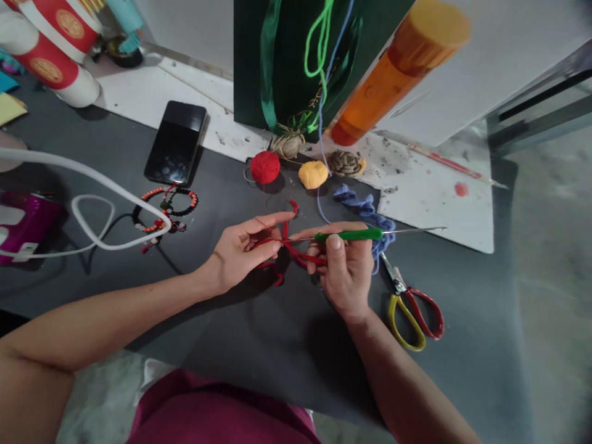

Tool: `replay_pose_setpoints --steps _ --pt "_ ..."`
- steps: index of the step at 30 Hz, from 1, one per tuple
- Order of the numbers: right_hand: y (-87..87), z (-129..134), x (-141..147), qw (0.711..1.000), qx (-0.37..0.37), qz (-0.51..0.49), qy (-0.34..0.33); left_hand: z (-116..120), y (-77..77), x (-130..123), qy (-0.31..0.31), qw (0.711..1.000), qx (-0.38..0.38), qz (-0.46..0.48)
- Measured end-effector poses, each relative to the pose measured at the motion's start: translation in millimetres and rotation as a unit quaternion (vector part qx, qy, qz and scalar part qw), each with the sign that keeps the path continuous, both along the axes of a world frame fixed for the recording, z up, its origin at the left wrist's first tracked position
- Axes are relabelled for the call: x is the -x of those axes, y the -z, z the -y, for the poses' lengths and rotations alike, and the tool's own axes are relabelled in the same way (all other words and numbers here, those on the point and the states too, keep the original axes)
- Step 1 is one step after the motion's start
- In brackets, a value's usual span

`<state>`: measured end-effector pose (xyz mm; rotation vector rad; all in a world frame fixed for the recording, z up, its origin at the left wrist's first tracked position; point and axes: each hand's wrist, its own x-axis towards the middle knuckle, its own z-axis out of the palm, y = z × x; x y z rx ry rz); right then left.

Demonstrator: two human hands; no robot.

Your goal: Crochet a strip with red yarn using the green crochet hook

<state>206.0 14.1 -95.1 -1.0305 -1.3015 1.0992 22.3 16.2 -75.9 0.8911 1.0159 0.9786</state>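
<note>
My left hand (243, 250) is pinched shut on the red yarn (289, 246), fingers tensioning the strand above the dark table (259, 345). My right hand (345, 268) is clamped around the green-handled crochet hook (351, 235), tip pointing left into the work. Judged progress: only a short red chain hangs between my hands; most stitching remains. Red yarn ball (265, 167) lies beyond, scissors (409, 308) at right.
</note>
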Motion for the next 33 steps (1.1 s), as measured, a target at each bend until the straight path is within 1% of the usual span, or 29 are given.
replay_pose_setpoints --steps 4,6,8,10,12,14,17,18,20,23,29,33 --pt "0.7 2.7 -1.0 0.996 -0.059 0.060 -0.007 1.8 -0.6 0.5 -0.005 0.997 -0.039 -0.068" --pt "2.6 3.5 -1.2 0.989 -0.099 0.104 -0.023 3.7 -0.4 0.6 -0.014 0.992 -0.071 -0.106" --pt "3.8 3.6 -1.2 0.978 -0.146 0.147 -0.034 5.2 0.3 0.3 -0.021 0.991 -0.079 -0.109" --pt "3.5 3.5 -1.2 0.966 -0.191 0.170 -0.035 5.3 1.3 -0.6 -0.023 0.997 -0.049 -0.060" --pt "2.1 3.9 -1.0 0.959 -0.218 0.178 -0.032 3.5 2.6 -1.6 -0.023 0.999 0.002 0.024" --pt "0.9 5.1 -0.6 0.957 -0.227 0.176 -0.030 0.6 3.6 -2.4 -0.014 0.992 0.064 0.110" --pt "1.2 8.5 1.7 0.970 -0.200 0.140 -0.015 -3.4 4.0 -2.1 0.018 0.967 0.164 0.196" --pt "1.7 9.7 2.9 0.976 -0.180 0.119 -0.006 -4.2 3.8 -1.6 0.028 0.959 0.187 0.212" --pt "2.4 12.1 5.5 0.989 -0.131 0.072 0.016 -4.8 3.0 -0.5 0.042 0.950 0.208 0.231" --pt "2.8 14.5 8.3 0.997 -0.065 0.026 0.030 -4.7 1.3 0.8 0.045 0.947 0.214 0.233" --pt "1.1 13.7 8.2 0.997 -0.002 -0.016 0.073 -7.3 1.9 2.1 0.033 0.955 0.205 0.213" --pt "-4.4 9.4 8.4 0.992 0.089 -0.043 0.079 -9.2 6.8 2.7 0.029 0.956 0.188 0.223"
